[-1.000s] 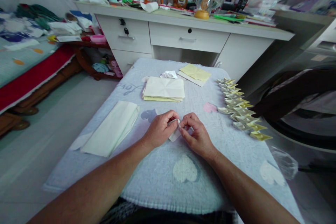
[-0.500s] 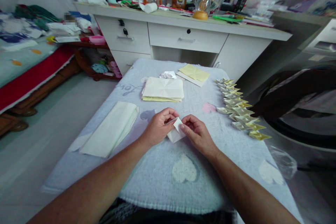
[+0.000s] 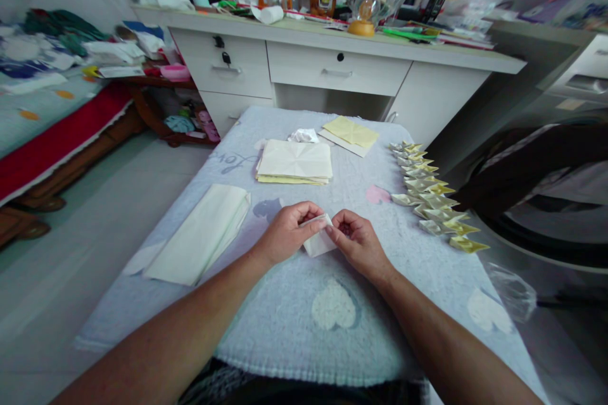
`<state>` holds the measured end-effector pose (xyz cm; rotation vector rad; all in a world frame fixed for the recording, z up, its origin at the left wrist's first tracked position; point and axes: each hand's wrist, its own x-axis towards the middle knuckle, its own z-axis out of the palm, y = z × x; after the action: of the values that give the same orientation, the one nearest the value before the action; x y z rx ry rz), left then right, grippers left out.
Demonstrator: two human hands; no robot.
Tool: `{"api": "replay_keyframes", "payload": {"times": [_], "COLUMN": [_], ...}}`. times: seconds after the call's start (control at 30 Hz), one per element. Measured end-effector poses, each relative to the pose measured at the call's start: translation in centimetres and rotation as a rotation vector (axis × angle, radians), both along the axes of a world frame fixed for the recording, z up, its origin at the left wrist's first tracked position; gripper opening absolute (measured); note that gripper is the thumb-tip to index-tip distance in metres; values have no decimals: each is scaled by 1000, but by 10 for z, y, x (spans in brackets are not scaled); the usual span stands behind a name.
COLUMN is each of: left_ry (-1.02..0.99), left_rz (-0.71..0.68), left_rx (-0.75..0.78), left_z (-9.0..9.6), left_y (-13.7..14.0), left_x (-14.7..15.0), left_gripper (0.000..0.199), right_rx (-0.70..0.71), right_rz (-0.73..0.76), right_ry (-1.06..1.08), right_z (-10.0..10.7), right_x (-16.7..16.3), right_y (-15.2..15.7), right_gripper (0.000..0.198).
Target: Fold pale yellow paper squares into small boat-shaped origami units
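Observation:
A small folded sheet of white paper (image 3: 319,245) is between my two hands, just above the cloth-covered table. My left hand (image 3: 295,228) grips its left side, the thumb lying along the upper fold. On the other side my right hand (image 3: 354,237) pinches the paper's right corner between thumb and curled fingers. The fingers hide part of the paper's top edge. Beyond my hands lies a stack of creased paper sheets (image 3: 295,159), white on top with yellow beneath. To the right, several folded paper boats (image 3: 434,201) in white and yellow stand in rows.
A long folded white paper bundle (image 3: 202,234) lies at the left. Behind the stack are a crumpled white paper (image 3: 304,135) and yellow and white sheets (image 3: 351,131). A cluttered desk (image 3: 304,31) stands at the back, a washing machine (image 3: 546,196) at the right.
The paper flap that stood up between my hands is now folded down. My left thumb has moved right along the top edge, and both hands stay in nearly the same place.

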<state>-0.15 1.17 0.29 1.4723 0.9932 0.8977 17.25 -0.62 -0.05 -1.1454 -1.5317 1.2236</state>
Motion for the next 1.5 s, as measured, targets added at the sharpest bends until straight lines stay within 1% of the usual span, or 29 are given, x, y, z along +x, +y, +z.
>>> {"api": "replay_keyframes", "payload": {"times": [0.17, 0.3, 0.33, 0.4, 0.5, 0.57, 0.67, 0.77, 0.87, 0.97, 1.13, 1.33, 1.5], "left_ry": [-77, -146, -156, -168, -152, -134, -116, -110, -122, -92, 4, 72, 12], "left_rz": [-13, -20, -11, 10, 35, 41, 33, 25, 25, 22, 20, 41, 24], "left_rx": [-4, -76, -83, -84, -68, -53, -44, -51, -49, -35, -9, -8, -50], "left_z": [3, 2, 1, -1, -3, -4, -5, -6, -6, -4, -5, -6, -6], "left_y": [-2, -2, -1, 0, 1, 1, 1, 1, 2, 2, 2, 4, 4], "left_x": [0, 0, 0, 1, 0, 0, -1, -1, 0, 1, 2, 3, 4], "left_gripper": [25, 25, 26, 26, 25, 22, 21, 22, 23, 27, 34, 37, 26], "right_rx": [-40, -39, -19, 65, 249, 343, 407, 410, 369, 347, 387, 435, 439], "right_rz": [21, 48, 42, 6, -52, -57, -42, -46, -59, -63, -62, 64, 71], "right_ry": [73, 59, 42, -14, -175, -287, -382, -406, -386, -367, -379, -359, -366], "right_z": [-2, -2, -2, -2, -2, -2, -1, -1, -1, -1, 1, 0, -1], "right_x": [2, 3, 3, 2, 2, 3, 4, 4, 5, 6, 3, -4, -4], "right_y": [1, 1, 1, 0, -2, -3, -3, -3, -3, -3, -3, -6, -6], "right_gripper": [28, 26, 24, 20, 26, 28, 22, 15, 8, 3, 4, 6, 8]}}
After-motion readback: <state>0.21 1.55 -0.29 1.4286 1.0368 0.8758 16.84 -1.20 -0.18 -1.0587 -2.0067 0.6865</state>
